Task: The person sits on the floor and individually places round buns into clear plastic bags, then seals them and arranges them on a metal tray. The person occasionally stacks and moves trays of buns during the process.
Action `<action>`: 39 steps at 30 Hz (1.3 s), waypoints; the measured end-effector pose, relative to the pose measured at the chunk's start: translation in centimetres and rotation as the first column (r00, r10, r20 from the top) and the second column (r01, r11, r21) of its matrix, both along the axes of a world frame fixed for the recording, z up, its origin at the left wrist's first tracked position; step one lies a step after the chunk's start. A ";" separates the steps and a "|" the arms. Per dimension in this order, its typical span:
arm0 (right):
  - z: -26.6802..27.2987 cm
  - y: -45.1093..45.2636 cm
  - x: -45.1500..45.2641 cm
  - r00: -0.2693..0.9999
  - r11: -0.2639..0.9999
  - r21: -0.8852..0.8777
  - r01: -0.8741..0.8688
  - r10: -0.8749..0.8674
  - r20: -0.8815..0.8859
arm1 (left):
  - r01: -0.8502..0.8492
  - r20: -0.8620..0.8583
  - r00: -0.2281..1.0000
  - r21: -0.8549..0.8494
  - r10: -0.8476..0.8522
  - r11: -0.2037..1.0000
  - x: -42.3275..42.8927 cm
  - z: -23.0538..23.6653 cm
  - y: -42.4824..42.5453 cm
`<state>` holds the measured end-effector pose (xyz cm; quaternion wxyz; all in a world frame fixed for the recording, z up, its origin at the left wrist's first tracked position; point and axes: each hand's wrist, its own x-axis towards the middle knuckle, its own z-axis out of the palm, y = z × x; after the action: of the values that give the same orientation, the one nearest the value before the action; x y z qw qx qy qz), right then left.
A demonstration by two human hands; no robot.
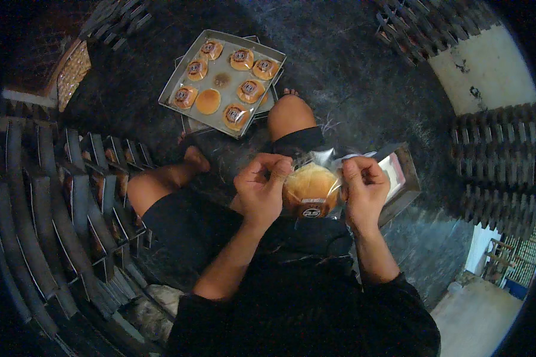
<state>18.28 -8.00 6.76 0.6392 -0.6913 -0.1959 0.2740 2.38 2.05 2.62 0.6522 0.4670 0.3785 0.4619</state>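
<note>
Between my two hands hangs a round golden bun in a clear plastic bag (311,189), above my lap. My left hand (262,185) pinches the bag's left side between thumb and fingers. On the other side my right hand (365,185) pinches the bag's right edge. The bag bears a printed mark over its lower part. Ahead of me on the floor lies a square metal baking tray (219,38). Several bagged buns (250,91) rest on it, along with one unwrapped bun (208,101).
At my right side stands an open box (404,178) holding pale and pink flat material. Stacks of dark trays (40,214) rise close on my left, some with buns inside. More stacked trays (496,145) stand to the right. My bent knees flank the dark floor (339,58).
</note>
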 end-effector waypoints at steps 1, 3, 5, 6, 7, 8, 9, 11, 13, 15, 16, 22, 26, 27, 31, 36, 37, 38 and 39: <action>0.2 -0.4 0.0 0.999 1.000 -0.015 -0.024 0.023 -0.026 | 0.006 0.010 1.000 -0.031 -0.006 0.999 -0.3 0.2 0.1; 0.9 -1.4 0.3 0.995 0.997 -0.041 -0.068 0.065 -0.080 | 0.023 0.030 0.999 -0.092 -0.021 0.995 -0.7 0.6 0.2; 1.2 -2.5 0.2 0.995 0.995 -0.057 -0.076 0.072 -0.065 | 0.063 0.039 0.997 -0.120 -0.059 0.991 -1.0 1.4 0.2; 1.3 -3.0 0.2 0.997 0.995 -0.060 -0.076 0.074 -0.038 | 0.081 0.043 0.996 -0.134 -0.076 0.988 -1.2 1.8 0.2; 1.4 -3.2 0.1 0.997 0.995 -0.062 -0.076 0.075 -0.010 | 0.093 0.052 0.995 -0.146 -0.086 0.985 -1.1 2.1 0.1; 1.4 -2.9 0.1 0.998 0.997 -0.039 -0.068 0.068 0.012 | 0.106 0.062 0.993 -0.157 -0.098 0.982 -0.8 2.3 0.1; 1.2 -2.4 0.1 0.998 0.998 -0.017 -0.058 0.059 0.034 | 0.121 0.073 0.991 -0.169 -0.110 0.978 -0.6 2.4 -0.1; 1.3 -2.4 0.2 0.998 0.998 -0.004 -0.058 0.058 0.035 | 0.069 0.040 0.997 -0.081 -0.066 0.994 -0.9 2.1 -0.3; 1.7 -2.9 0.4 0.997 0.997 -0.026 -0.076 0.076 -0.013 | 0.037 0.027 0.999 -0.059 -0.036 0.998 -1.1 1.8 -0.4; 1.5 -2.9 0.1 0.999 0.999 -0.021 -0.032 0.032 0.006 | 0.022 0.030 0.999 -0.098 -0.019 0.995 -0.6 1.7 -0.1; 1.4 -2.7 -0.1 1.000 1.000 -0.017 -0.011 0.011 0.015 | 0.037 0.046 0.998 -0.037 -0.035 0.999 -0.3 1.4 -0.5; 1.2 -2.2 0.7 0.992 0.989 0.088 -0.118 0.112 0.066 | 0.053 -0.035 0.998 0.036 -0.052 0.998 -0.8 1.0 -0.4; 2.0 -3.0 0.6 0.992 0.993 0.095 -0.076 0.085 -0.092 | 0.095 0.036 0.995 -0.117 -0.091 0.989 -1.1 2.9 0.7; 1.9 -3.0 1.0 0.994 0.994 0.026 -0.102 0.103 -0.028 | 0.109 0.025 0.994 -0.114 -0.107 0.988 -1.2 3.3 0.5; 1.0 -2.3 1.7 0.994 0.994 -0.047 -0.098 0.100 0.047 | 0.091 -0.071 0.993 -0.060 -0.095 0.994 -0.4 1.9 0.6; -4.1 -10.1 -0.5 0.884 0.991 -0.107 -0.085 0.125 0.451 | 0.137 -0.216 0.969 0.072 -0.119 0.988 -2.0 -2.2 -3.7; -6.1 -11.9 -1.3 0.944 0.963 -0.262 0.057 0.033 0.328 | 0.158 -0.320 0.942 0.146 -0.104 0.977 -2.5 -5.0 -5.1; -6.6 -11.5 -2.1 0.993 0.940 -0.323 0.110 -0.119 -0.009 | 0.129 -0.348 0.932 0.059 -0.101 0.990 -1.7 -6.4 -5.6; -6.7 -10.5 -2.9 0.994 0.971 -0.231 0.067 -0.083 -0.064 | 0.089 -0.373 0.923 -0.029 -0.093 0.996 -1.1 -7.8 -6.0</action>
<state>15.36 -18.50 0.01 0.5722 -0.7566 -0.1134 0.2953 1.29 -3.98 -5.21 0.5916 0.5595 0.4765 0.3315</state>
